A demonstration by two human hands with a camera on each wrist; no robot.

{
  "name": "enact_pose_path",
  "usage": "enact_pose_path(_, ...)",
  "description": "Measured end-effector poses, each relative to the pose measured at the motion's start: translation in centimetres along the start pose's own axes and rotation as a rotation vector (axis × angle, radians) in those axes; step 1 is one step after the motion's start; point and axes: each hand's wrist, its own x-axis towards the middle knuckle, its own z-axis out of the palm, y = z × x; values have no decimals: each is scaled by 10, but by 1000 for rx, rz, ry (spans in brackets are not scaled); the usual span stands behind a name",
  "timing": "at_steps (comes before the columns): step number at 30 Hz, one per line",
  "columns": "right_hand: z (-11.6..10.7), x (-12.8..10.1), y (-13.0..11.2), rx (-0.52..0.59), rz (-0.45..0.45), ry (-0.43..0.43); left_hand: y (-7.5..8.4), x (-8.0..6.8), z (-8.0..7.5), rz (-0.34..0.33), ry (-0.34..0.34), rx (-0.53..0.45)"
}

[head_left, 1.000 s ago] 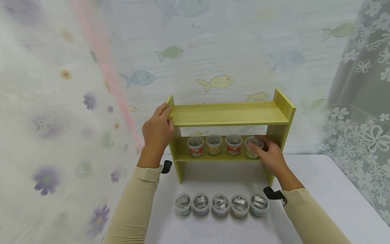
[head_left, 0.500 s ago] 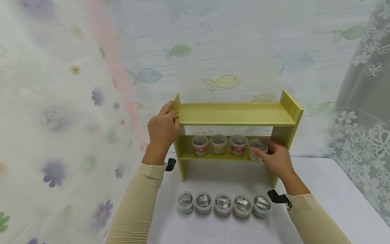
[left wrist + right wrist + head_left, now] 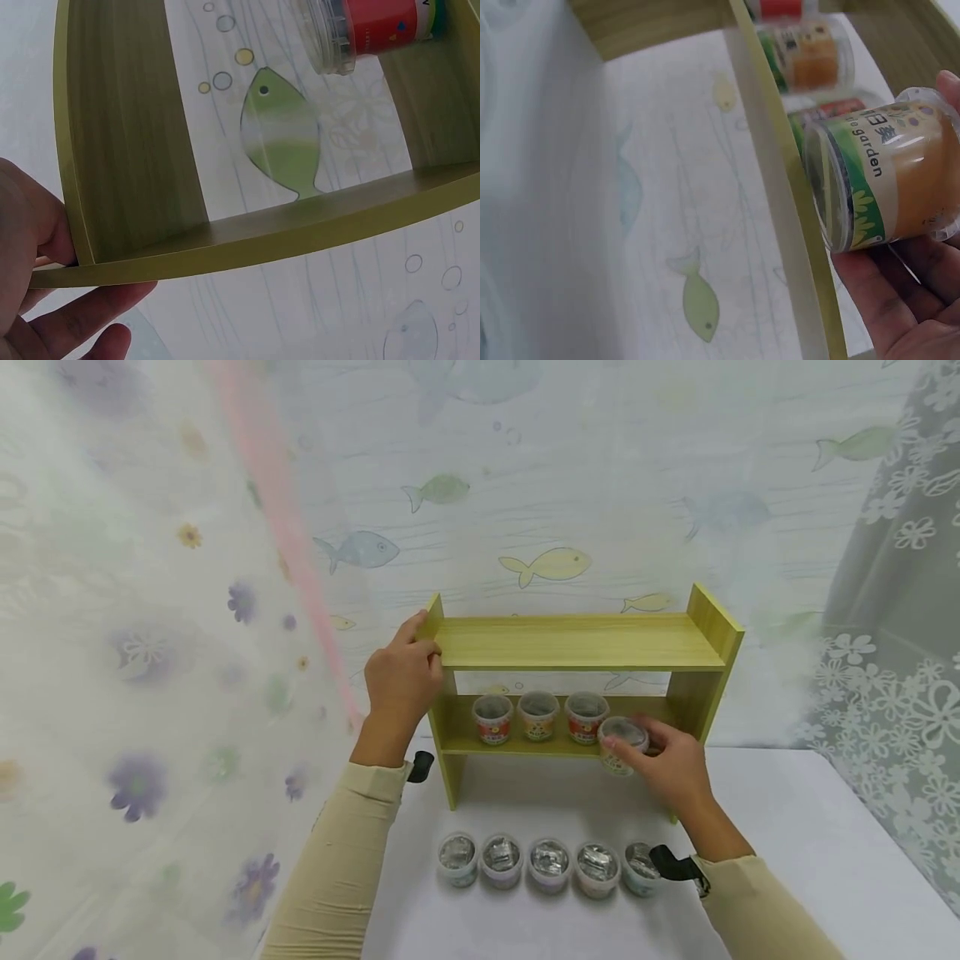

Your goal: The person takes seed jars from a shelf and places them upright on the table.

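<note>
My right hand (image 3: 671, 764) grips a clear plastic cup (image 3: 624, 737) by its sides, in front of the lower board of a small yellow-green wooden shelf (image 3: 577, 642). An orange and green label (image 3: 881, 180) shows on this cup in the right wrist view. On that lower board stand a red-labelled cup (image 3: 492, 720), a yellow-labelled cup (image 3: 538, 717) and another red-labelled cup (image 3: 586, 718), in a row. My left hand (image 3: 403, 677) holds the shelf's upper left side panel, with fingers (image 3: 90, 311) on one side of its edge in the left wrist view.
Several plastic cups (image 3: 549, 860) with silvery contents stand in a row on the white-covered table (image 3: 540, 927), in front of the shelf. Behind hangs a sheet printed with fish (image 3: 555, 564). A flower-patterned sheet (image 3: 172, 735) hangs close on the left.
The right hand has drawn its cup off the lower board, forward and downward, and lately a little left. The left hand stays on the side panel. The head view has shifted slightly.
</note>
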Motion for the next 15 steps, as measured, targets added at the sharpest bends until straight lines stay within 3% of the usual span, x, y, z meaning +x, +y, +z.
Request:
enact_pose_path(6, 13, -14, -10, 95, -13, -15, -1, -1, 0, -2, -5, 2)
enact_pose_path(15, 40, -36, -20, 192, -7, -127, -1, 0, -1, -2, -3, -15)
